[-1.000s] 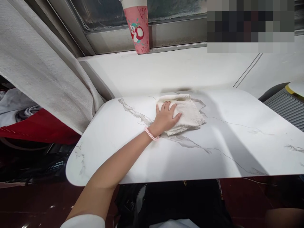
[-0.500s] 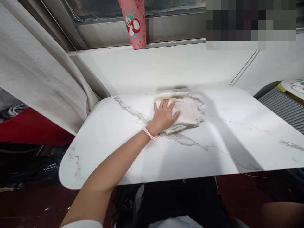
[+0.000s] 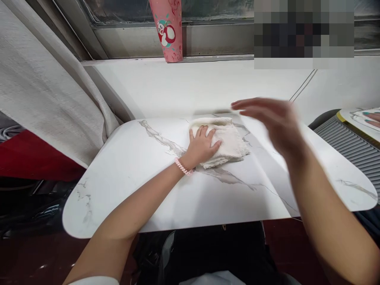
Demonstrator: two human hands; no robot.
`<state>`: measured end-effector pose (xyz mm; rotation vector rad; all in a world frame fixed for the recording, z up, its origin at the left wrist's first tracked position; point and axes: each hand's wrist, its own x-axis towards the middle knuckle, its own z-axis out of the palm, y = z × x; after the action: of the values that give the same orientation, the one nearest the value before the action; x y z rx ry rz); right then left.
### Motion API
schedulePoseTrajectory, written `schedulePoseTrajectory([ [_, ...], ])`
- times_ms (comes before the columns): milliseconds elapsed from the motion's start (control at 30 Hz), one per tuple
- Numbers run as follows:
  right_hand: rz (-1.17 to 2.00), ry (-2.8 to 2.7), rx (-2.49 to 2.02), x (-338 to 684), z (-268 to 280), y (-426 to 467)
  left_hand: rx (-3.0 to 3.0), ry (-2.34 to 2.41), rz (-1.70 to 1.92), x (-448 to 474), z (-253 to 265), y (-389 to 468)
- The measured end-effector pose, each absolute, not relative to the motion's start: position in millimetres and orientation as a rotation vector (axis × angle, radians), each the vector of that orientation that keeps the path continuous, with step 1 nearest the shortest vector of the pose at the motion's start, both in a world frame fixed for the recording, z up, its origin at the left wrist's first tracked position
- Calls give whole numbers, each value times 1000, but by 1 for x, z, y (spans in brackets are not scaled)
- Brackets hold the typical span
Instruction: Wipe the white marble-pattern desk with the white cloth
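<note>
We see the left grip laid flat, palm down, upon a white cloth, its fingers spread wide and its thumb pointing to the right; the white cloth lies directly beneath this grip and extends beyond it, chiefly to the right, with a frayed near edge; we note its layered folds, resting on a white, grey-veined surface; a pink coiled band rings the left wrist; the right grip is raised to the right of the white cloth and apart from it, blurred, its fingers extended toward the left; we cannot tell how high it stands over the surface; beyond the surface we find a pink cup on a ledge before the window; a pale curtain hangs at the left; at the right margin we observe another person's hand, partly cut off, near a grey ribbed panel.
</note>
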<state>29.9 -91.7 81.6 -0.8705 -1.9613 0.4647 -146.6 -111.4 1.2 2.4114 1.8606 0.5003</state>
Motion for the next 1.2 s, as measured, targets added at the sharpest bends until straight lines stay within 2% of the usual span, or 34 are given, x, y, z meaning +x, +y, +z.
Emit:
schedulePoseTrajectory([
  [167,348,-2374,-1050,-1,20,-44,2440,1850,486,-148,-3,-107],
  [300,185,-2402,-1150,-10,-9,-42,2437,1878,433,-146,-3,-105],
  [567,175,-2496,-1093,9,-3,-122,2627,1876,271,-129,10,-182],
  [767,308,-2471,-1084,6,1,-194,2534,1877,200,-135,16,-246],
  [967,465,-2368,-1220,-18,4,-218,2313,1935,308,-152,15,-254],
  [1200,358,-2368,-1117,-55,2,-195,2287,2008,450,-186,1,-236],
])
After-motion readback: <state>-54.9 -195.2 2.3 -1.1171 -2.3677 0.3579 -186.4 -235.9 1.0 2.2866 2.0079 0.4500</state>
